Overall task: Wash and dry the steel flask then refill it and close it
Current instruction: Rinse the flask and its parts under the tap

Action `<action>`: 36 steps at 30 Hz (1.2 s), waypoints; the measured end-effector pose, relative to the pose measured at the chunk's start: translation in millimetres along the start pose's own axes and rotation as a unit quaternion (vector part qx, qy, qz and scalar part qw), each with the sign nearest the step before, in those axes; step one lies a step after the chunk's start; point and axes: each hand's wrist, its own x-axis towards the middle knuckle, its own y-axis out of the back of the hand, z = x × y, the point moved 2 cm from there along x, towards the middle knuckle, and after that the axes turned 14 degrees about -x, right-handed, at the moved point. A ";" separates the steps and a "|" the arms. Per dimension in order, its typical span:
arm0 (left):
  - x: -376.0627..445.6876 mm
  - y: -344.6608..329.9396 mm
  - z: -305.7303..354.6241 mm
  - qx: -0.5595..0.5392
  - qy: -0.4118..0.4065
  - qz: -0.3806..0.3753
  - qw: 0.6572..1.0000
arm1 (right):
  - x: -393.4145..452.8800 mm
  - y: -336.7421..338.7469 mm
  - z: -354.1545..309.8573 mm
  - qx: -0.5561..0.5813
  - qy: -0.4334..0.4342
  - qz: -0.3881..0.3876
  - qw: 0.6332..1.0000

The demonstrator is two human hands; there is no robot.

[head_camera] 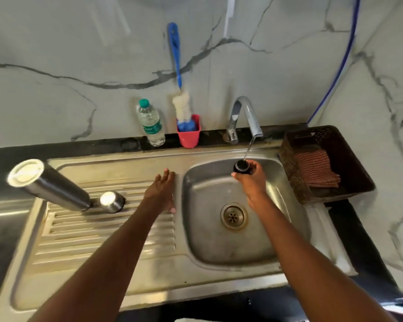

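The steel flask (54, 187) stands on the ribbed drainboard (102, 238) at the left, narrow end down and flat end up. Its steel cap (112, 201) sits right beside the neck. My right hand (254, 182) grips a small black stopper (242, 166) over the sink basin (196, 228), directly under a thin stream of water (248, 152) running from the tap (247, 117). My left hand (162, 191) rests on the drainboard near the basin's left rim, fingers straight, holding nothing.
A plastic water bottle (150, 123) and a red cup (189, 135) holding a blue-handled bottle brush (183, 105) stand against the marble wall. A brown basket (349, 182) with a folded checked cloth (316, 170) sits right of the sink. A blue hose (335, 73) runs down the wall.
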 end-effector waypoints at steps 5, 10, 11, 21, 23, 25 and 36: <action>5.5 -8.8 -5.0 -0.042 0.021 0.047 0.998 | 19.3 -1.3 17.1 0.001 0.014 -0.129 0.992; 9.0 -12.4 -6.3 -0.052 0.028 0.093 0.994 | 36.6 17.0 33.2 0.171 -0.062 -0.169 0.969; 9.0 -12.8 -7.2 -0.054 0.028 0.095 0.994 | 38.3 14.9 31.6 0.202 -0.073 -0.190 0.958; 0.8 -7.7 2.3 -0.022 0.059 0.069 0.996 | 30.3 4.2 24.0 0.373 -0.217 -0.257 0.865; 0.9 -7.8 2.6 -0.027 0.058 0.074 0.995 | 27.8 3.8 19.6 0.388 -0.220 -0.259 0.857; 1.4 -7.4 4.7 -0.022 0.058 0.077 0.995 | 27.4 3.4 12.9 0.453 -0.227 -0.249 0.825; 3.6 -10.5 3.9 -0.026 0.076 0.100 0.992 | 23.5 1.4 22.8 0.407 -0.246 -0.187 0.860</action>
